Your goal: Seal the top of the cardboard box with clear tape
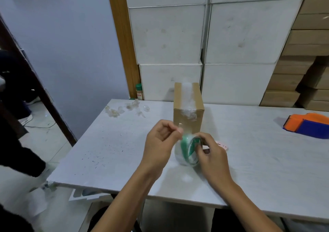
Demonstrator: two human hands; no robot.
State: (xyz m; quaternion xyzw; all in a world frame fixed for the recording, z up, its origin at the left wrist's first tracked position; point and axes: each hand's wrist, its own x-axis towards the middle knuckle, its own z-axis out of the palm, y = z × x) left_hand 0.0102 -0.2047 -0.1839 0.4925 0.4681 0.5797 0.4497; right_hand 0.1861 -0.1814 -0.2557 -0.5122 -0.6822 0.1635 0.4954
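A small brown cardboard box (pixel 179 107) stands on the white table (pixel 258 153), a strip of clear tape along its top ending in a crumpled wad on the front face. Just in front of it, above the table, I hold a roll of clear tape with a green core (pixel 187 150). My right hand (pixel 211 151) grips the roll from the right side. My left hand (pixel 159 141) pinches the loose end of the tape between thumb and forefinger, pulled up a little from the roll.
An orange and blue tape dispenser (pixel 308 124) lies at the table's right. Crumpled tape scraps (pixel 124 109) litter the far left corner. A pink object (pixel 222 144) peeks out behind my right hand. White cartons and brown boxes are stacked behind the table.
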